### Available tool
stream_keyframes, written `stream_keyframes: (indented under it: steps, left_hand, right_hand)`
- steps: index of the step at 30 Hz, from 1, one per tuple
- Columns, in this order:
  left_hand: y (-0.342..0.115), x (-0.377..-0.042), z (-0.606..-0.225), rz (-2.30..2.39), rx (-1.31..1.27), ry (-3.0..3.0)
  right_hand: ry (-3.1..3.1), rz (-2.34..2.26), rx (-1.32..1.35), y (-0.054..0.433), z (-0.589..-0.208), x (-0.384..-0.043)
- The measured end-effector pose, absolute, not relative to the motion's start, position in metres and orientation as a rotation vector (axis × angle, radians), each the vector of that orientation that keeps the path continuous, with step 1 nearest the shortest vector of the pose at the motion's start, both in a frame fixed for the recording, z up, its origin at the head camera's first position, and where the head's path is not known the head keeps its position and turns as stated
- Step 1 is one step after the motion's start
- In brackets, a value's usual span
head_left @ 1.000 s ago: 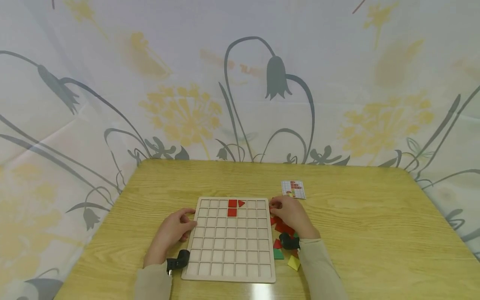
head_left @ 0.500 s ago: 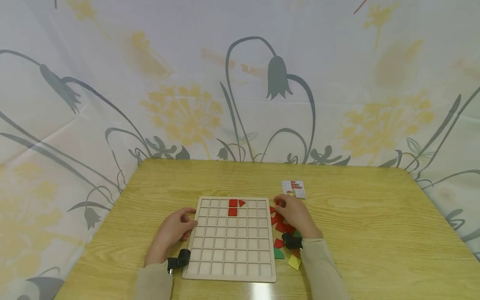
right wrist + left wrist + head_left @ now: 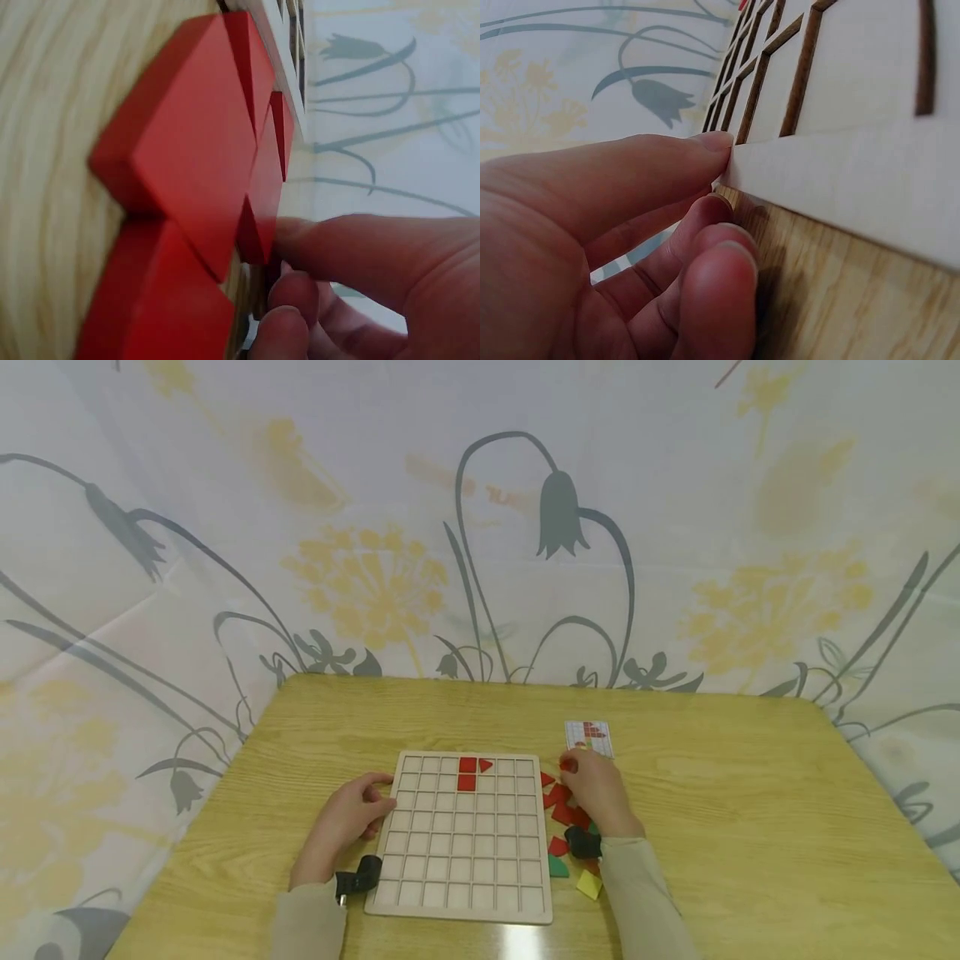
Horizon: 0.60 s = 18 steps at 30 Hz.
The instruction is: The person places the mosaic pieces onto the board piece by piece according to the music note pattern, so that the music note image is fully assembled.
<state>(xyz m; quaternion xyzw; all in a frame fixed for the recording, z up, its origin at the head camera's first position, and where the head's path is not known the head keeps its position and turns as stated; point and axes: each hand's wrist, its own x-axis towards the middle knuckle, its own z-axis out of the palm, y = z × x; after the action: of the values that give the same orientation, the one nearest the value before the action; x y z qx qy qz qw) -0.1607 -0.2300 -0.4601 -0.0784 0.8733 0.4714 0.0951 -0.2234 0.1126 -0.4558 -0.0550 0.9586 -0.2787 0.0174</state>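
A pale wooden grid board (image 3: 459,912) lies on the table, bearing two red squares (image 3: 467,782) and a red triangle (image 3: 486,766) in its top rows. My left hand (image 3: 348,818) rests against its left edge; in the left wrist view the thumb (image 3: 716,142) touches the rim, the other fingers loosely bent beside it. To the right of the board, my right hand (image 3: 600,789) pinches a small red piece (image 3: 565,765), its shape mostly covered by the fingers. Loose red pieces (image 3: 199,142) lie close by in the right wrist view.
Along the board's right side are several red pieces (image 3: 562,812), a green rounded piece (image 3: 558,867) and a yellow square (image 3: 589,884). A printed pattern card (image 3: 600,737) lies beyond the right hand. A flower-printed cloth (image 3: 375,485) hangs behind the table.
My right hand has drawn a little to the right, away from the board, with the red piece moving along in its fingertips. The left hand stays at the board's edge.
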Motion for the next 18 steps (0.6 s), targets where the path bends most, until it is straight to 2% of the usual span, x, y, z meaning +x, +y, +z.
stream_keyframes:
  steps: [18]
  left_hand:
    - [-0.2295, -0.16, -0.4569, 1.395, -0.239, 2.555]
  right_hand:
    - [3.043, -0.85, -0.179, 0.118, -0.4514, -0.2213]
